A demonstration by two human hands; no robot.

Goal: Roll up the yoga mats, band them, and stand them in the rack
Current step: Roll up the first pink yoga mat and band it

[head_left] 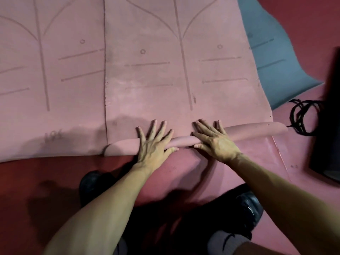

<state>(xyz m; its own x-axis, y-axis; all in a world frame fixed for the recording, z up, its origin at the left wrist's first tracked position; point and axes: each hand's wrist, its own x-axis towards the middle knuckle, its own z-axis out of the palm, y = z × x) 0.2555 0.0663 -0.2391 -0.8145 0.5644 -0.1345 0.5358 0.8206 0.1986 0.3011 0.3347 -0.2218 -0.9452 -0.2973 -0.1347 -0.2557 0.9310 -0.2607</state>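
Note:
A pink yoga mat (pixel 165 80) with line markings lies flat ahead of me. Its near end is curled into a thin roll (pixel 253 131) that runs from left to right. My left hand (pixel 154 142) presses on the roll's middle with fingers spread and straight. My right hand (pixel 215 142) lies flat on the roll just to the right, fingers forward. A second pink mat (pixel 46 70) lies flat to the left, edge to edge with the first. Black elastic bands (pixel 303 116) lie on the floor beyond the roll's right end.
A grey-blue mat (pixel 272 57) lies partly under the pink one at the upper right. A black rolled mat or bag (pixel 329 126) stands at the right edge. The floor (pixel 36 181) is red. My black shoes (pixel 248 208) are below my arms.

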